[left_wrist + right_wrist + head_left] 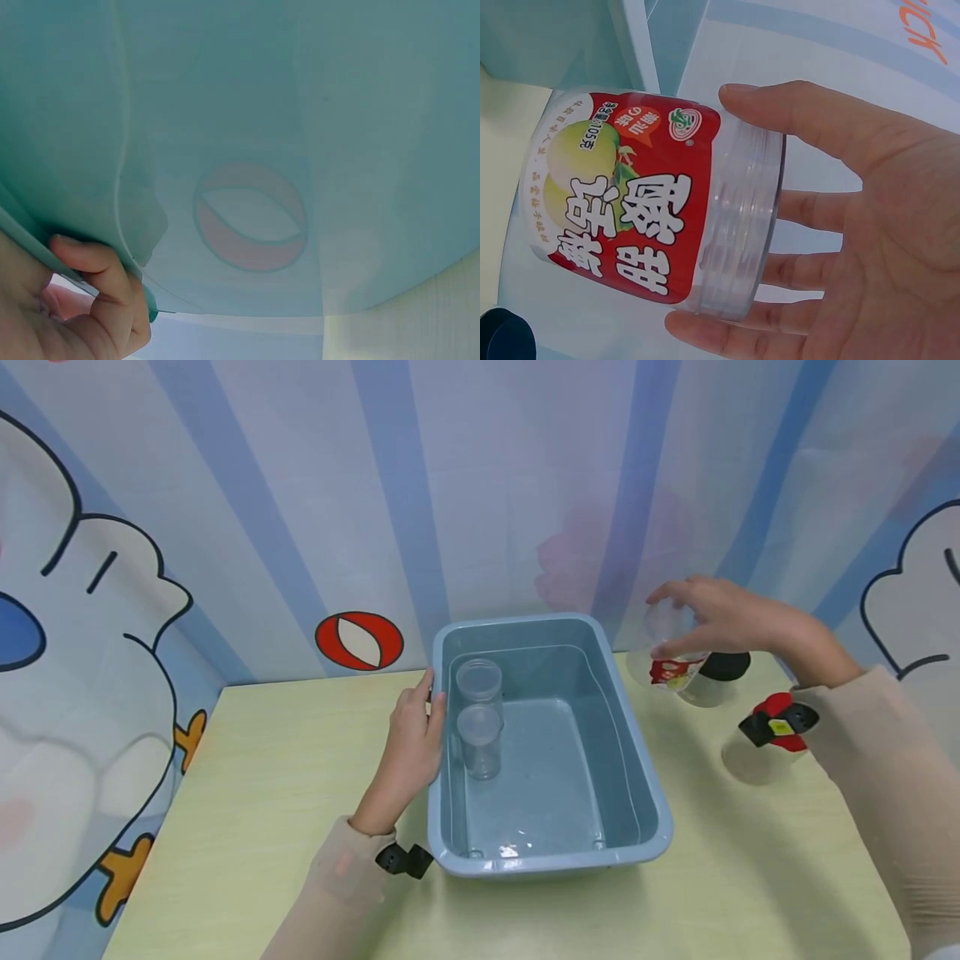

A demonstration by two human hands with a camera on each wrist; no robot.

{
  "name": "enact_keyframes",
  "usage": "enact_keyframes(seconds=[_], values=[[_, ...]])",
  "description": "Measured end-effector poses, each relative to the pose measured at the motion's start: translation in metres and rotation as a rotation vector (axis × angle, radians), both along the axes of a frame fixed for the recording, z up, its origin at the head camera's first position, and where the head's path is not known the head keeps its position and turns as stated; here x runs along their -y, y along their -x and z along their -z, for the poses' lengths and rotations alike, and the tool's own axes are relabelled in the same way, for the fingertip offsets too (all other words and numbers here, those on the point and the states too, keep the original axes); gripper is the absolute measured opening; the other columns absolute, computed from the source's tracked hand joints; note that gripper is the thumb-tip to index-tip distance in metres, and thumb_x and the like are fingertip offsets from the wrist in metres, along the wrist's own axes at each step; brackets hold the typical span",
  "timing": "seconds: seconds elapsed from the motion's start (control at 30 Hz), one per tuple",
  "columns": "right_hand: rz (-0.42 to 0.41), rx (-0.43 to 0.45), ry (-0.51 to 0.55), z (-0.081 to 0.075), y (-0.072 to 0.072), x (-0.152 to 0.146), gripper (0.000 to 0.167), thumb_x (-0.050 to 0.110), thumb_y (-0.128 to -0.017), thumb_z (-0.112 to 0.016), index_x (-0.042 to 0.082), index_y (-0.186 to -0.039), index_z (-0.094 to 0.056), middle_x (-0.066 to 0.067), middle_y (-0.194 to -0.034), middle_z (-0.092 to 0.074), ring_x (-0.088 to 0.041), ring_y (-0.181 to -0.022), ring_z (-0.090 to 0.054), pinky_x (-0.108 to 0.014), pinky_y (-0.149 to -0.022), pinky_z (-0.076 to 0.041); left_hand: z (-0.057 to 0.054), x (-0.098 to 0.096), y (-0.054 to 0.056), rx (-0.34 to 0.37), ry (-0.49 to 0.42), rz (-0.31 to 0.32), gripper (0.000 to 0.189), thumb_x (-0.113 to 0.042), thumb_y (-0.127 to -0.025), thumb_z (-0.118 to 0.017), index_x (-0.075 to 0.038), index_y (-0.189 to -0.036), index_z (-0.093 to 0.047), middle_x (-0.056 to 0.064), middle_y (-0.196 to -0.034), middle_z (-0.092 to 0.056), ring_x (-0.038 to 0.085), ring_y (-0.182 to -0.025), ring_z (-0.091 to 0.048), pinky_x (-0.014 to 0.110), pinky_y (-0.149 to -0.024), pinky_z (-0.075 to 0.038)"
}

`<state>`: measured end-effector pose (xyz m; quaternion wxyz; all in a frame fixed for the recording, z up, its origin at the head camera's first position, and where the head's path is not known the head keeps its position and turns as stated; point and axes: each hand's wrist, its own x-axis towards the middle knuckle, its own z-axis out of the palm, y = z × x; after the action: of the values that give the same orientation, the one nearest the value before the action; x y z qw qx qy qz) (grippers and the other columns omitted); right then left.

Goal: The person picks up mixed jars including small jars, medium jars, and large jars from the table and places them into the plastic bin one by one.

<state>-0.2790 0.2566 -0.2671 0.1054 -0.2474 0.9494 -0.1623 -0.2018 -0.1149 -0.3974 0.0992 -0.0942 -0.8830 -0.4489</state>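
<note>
My left hand (408,735) holds the left rim of a pale blue plastic basin (651,793); in the left wrist view the thumb (90,256) lies over the rim. Inside the basin, along its left side, stand two clear lidded jars, a nearer one (482,747) and a farther one (480,680). To the right of the basin, my right hand (731,620) grips a clear jar (649,202) with a red fruit label round its lid end. Its thumb is on one side of the lid and the fingers pass behind.
Just right of the gripped jar is a container with a black lid (724,667). Nearer, a clear jar (753,762) is partly hidden by the right sleeve and wrist camera. A patterned curtain (495,485) hangs behind the pale yellow table (300,777).
</note>
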Motion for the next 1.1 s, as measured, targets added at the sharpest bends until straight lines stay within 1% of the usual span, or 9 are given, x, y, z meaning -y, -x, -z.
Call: enact_keyframes(seconds=[0.37,0.67,0.87,1.1], values=[[0.009,0.0,-0.018,-0.006,0.0,0.002,0.07,0.03,-0.087,-0.077,-0.002,-0.141,-0.046,-0.029,-0.131,-0.047,-0.042,-0.116,-0.047,-0.059,-0.087,-0.045,0.0,0.0,-0.001,-0.008,-0.006,0.004,0.052,-0.014,-0.107,-0.043,0.006,-0.153,-0.029,0.02,-0.105,-0.052,0.026,-0.085,-0.047,0.037,-0.069,-0.049],[-0.009,-0.012,-0.03,-0.011,0.0,0.004,0.07,0.03,-0.088,-0.077,-0.002,-0.141,-0.045,-0.029,-0.131,-0.047,-0.043,-0.117,-0.047,-0.06,-0.087,-0.045,0.0,-0.001,-0.001,-0.004,-0.009,0.008,0.053,-0.017,-0.108,-0.042,0.006,-0.153,-0.028,0.02,-0.107,-0.052,0.026,-0.087,-0.048,0.036,-0.069,-0.05],[-0.022,-0.021,-0.025,-0.015,0.0,0.004,0.07,0.029,-0.088,-0.077,-0.002,-0.142,-0.045,-0.028,-0.131,-0.047,-0.042,-0.116,-0.048,-0.058,-0.086,-0.045,0.0,-0.001,0.0,0.0,-0.011,0.007,0.052,-0.014,-0.107,-0.042,0.006,-0.153,-0.028,0.02,-0.107,-0.052,0.027,-0.086,-0.048,0.038,-0.07,-0.049],[-0.022,-0.023,-0.02,-0.02,-0.002,0.006,0.069,0.03,-0.088,-0.077,0.001,-0.142,-0.046,-0.025,-0.132,-0.047,-0.04,-0.117,-0.048,-0.056,-0.086,-0.046,0.0,-0.002,0.001,0.005,-0.011,0.002,0.052,-0.014,-0.107,-0.042,0.006,-0.153,-0.029,0.02,-0.108,-0.052,0.027,-0.086,-0.048,0.039,-0.071,-0.049]])
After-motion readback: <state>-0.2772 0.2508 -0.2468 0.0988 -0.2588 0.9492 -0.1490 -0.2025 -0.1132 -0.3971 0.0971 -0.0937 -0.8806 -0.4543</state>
